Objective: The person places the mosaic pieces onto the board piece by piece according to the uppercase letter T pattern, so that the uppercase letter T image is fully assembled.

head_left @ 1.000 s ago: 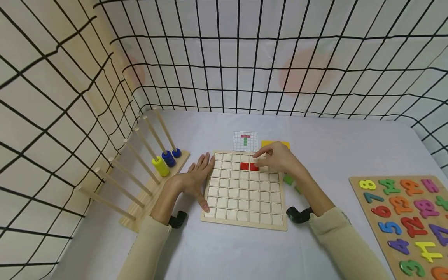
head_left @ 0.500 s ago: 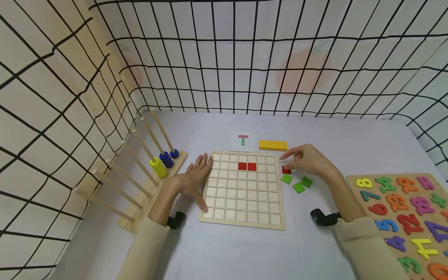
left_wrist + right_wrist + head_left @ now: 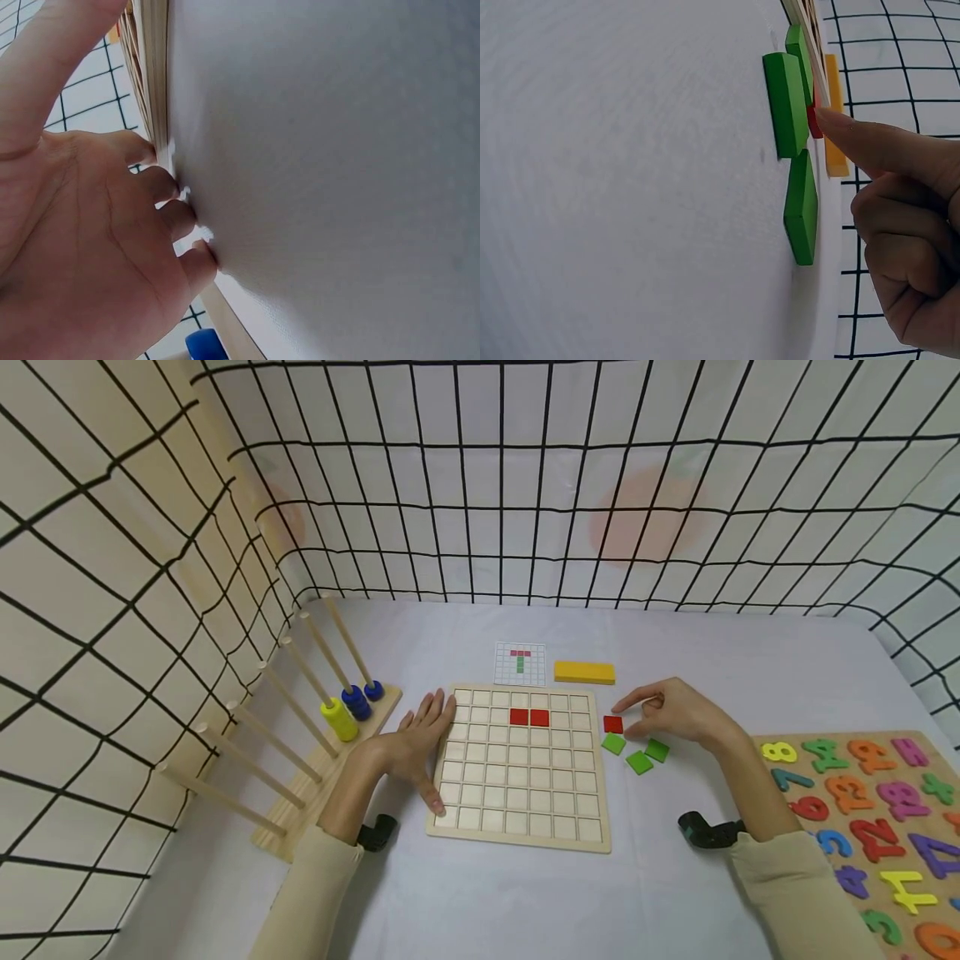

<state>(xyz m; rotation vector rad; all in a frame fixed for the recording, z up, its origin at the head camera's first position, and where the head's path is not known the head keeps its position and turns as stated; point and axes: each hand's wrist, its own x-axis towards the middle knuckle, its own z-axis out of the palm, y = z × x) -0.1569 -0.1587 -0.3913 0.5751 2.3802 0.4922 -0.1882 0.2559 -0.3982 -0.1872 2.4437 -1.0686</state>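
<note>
In the head view my left hand (image 3: 420, 750) lies spread along the left edge of a wooden grid board (image 3: 517, 843), its thumb on the near left corner. The left wrist view shows that palm (image 3: 82, 240) beside the board's side. Two red square tiles (image 3: 519, 717) sit side by side in the board's upper rows. Off the board's right edge lies a loose red tile (image 3: 612, 724). Around it stand the thumb and index finger of my right hand (image 3: 671, 714), spread apart, with the other fingers curled. Several green tiles (image 3: 640, 762) lie just below; the right wrist view shows them closer.
A pattern card (image 3: 520, 663) and a yellow bar (image 3: 584, 672) lie beyond the board. To the left stands a peg abacus (image 3: 300, 793) with yellow and blue rings. A number puzzle board (image 3: 817, 893) lies at the right. Black wire mesh (image 3: 510, 510) encloses the table.
My right hand has moved from the red tiles on the board rightward to the loose red tile, then slightly farther right, uncovering it. My left hand has stayed on the board.
</note>
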